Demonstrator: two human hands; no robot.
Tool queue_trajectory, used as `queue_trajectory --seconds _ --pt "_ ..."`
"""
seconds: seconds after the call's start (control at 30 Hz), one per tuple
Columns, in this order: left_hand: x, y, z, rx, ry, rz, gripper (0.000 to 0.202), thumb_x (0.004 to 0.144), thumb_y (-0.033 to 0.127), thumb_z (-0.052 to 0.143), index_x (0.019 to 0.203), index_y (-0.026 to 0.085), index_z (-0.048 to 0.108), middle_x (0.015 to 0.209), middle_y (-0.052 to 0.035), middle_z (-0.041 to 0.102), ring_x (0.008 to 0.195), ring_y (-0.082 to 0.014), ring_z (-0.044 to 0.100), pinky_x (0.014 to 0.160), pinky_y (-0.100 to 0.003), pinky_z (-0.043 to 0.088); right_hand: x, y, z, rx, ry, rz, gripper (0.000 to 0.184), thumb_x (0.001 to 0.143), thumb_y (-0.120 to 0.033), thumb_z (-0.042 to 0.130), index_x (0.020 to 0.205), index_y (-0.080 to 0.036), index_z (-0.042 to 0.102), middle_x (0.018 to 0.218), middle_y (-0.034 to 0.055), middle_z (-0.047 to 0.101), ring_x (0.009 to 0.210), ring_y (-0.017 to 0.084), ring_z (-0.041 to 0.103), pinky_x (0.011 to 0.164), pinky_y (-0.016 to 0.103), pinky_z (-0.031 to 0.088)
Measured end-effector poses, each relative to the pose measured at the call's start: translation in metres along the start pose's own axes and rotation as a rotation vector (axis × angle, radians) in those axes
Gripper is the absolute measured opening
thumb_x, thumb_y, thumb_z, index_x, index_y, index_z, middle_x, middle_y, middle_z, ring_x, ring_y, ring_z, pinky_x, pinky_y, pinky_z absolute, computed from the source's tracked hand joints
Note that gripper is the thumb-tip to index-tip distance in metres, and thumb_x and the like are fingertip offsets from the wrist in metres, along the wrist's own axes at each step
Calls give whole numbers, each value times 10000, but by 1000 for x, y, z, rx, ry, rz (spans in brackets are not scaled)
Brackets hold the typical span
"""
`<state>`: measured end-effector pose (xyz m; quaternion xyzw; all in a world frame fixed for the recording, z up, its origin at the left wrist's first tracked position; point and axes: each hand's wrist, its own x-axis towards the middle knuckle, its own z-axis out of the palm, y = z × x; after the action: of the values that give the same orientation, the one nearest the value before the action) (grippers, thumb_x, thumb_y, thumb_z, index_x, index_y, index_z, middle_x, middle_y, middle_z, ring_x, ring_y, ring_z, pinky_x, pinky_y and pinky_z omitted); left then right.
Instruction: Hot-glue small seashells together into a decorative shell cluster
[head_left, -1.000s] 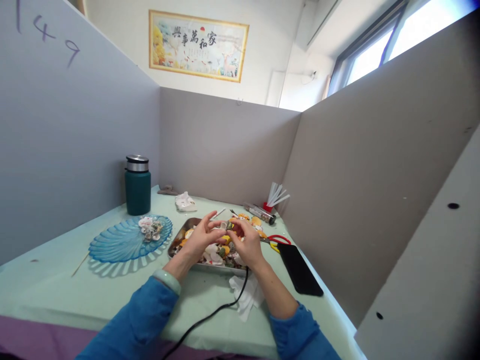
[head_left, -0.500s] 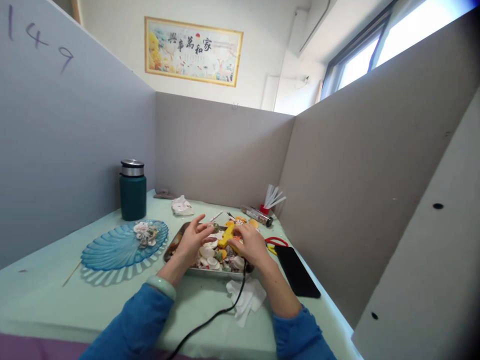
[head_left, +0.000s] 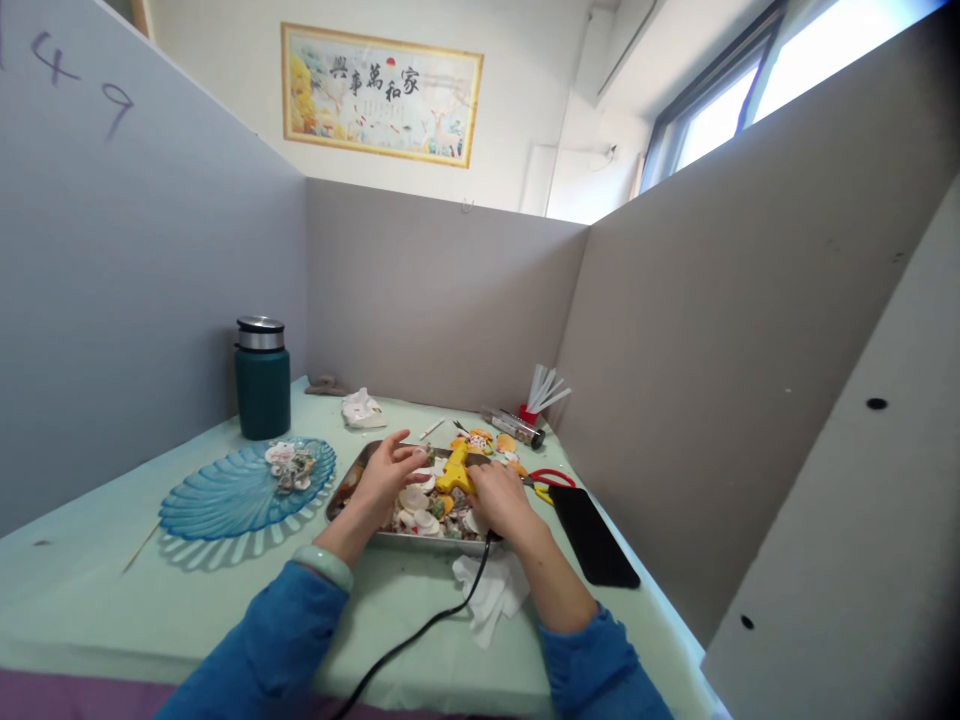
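Note:
A yellow hot glue gun (head_left: 454, 468) is over the metal tray (head_left: 427, 543), its black cord running down toward the front of the table. My right hand (head_left: 504, 500) is closed round the gun's handle, at the tray's right side. Over the tray's left part, my left hand (head_left: 390, 478) has thumb and fingers bent together at a small greenish shell (head_left: 430, 456); the exact contact is hard to see. Loose shells (head_left: 416, 500), white, orange and green, fill the tray beneath both hands.
Left stands a blue scalloped plate (head_left: 217, 505) bearing a shell cluster (head_left: 291, 466), near a green bottle (head_left: 262, 390). Right are a black phone (head_left: 595, 537) and red-and-yellow-handled scissors (head_left: 553, 478). White glue sticks (head_left: 546, 388) stand behind; tissue (head_left: 491, 595) lies in front.
My right hand has shifted its hold on the glue gun, its fingers now wrapped round the handle instead of resting over the top. The left hand stays nearly still.

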<state>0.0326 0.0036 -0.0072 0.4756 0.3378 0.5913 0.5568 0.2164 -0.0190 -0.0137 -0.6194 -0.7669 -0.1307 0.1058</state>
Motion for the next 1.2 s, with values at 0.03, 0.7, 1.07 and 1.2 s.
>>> queue_trajectory --seconds 0.03,0.7,1.07,1.2 --pt "0 0 0 10 0 -6 626 688 174 723 1238 112 430 882 -63 566 771 -158 617 653 -312 560 0 0 1 -3 0 -4 180 802 -251 596 960 -171 627 978 96 675 994 256 559 822 340 352" --pt "-4 0 1 35 47 66 657 588 187 772 1169 134 469 937 -79 608 765 -170 618 629 -316 552 -4 7 -9 139 -24 -13 241 801 -273 573 1030 -247 643 927 38 680 886 204 581 687 264 327" --pt "1 -3 -3 33 71 56 634 650 223 759 1195 137 447 956 -94 584 810 -174 626 666 -324 560 -9 13 -19 182 -95 -68 179 765 -256 598 934 -216 639 870 19 668 804 169 575 639 242 303" --pt "3 -4 -5 42 88 56 635 661 239 755 1203 132 442 966 -97 583 793 -161 625 654 -306 557 -7 15 -16 141 35 -43 172 806 -275 574 949 -200 635 942 55 659 940 212 542 758 277 327"
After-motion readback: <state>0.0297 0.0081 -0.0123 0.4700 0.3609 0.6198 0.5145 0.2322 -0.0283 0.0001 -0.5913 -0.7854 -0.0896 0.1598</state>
